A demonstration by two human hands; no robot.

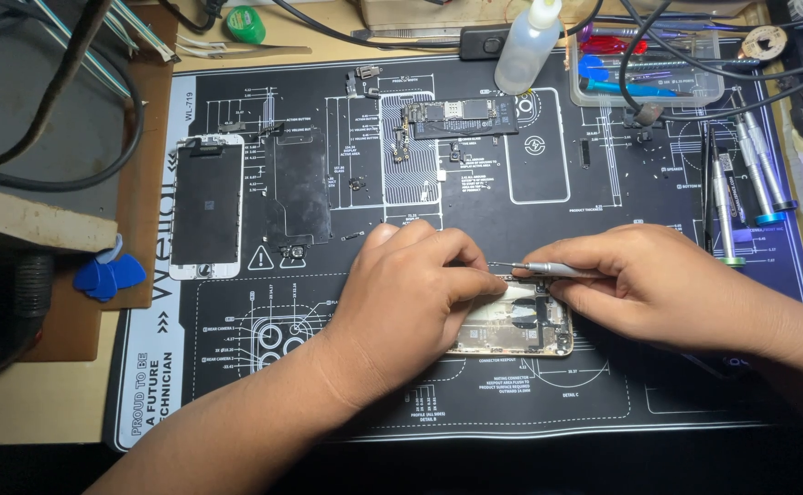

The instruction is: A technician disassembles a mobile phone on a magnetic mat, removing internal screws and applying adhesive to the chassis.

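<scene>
An opened phone body (522, 326) with bare gold-coloured insides lies on a black printed work mat (475, 403). My left hand (410, 293) rests over its left part and holds it down, hiding most of it. My right hand (658, 280) grips a thin silver screwdriver (548, 269), laid almost level, with its tip pointing left above the phone's upper edge near my left fingertips.
A white-framed phone screen (206, 206), a dark shield plate (299, 188) and a logic board (461, 117) lie on the mat. A clear squeeze bottle (527, 46), a tray of tools (649, 69), several screwdrivers (749, 170) and blue picks (108, 273) surround it. Cables run at left.
</scene>
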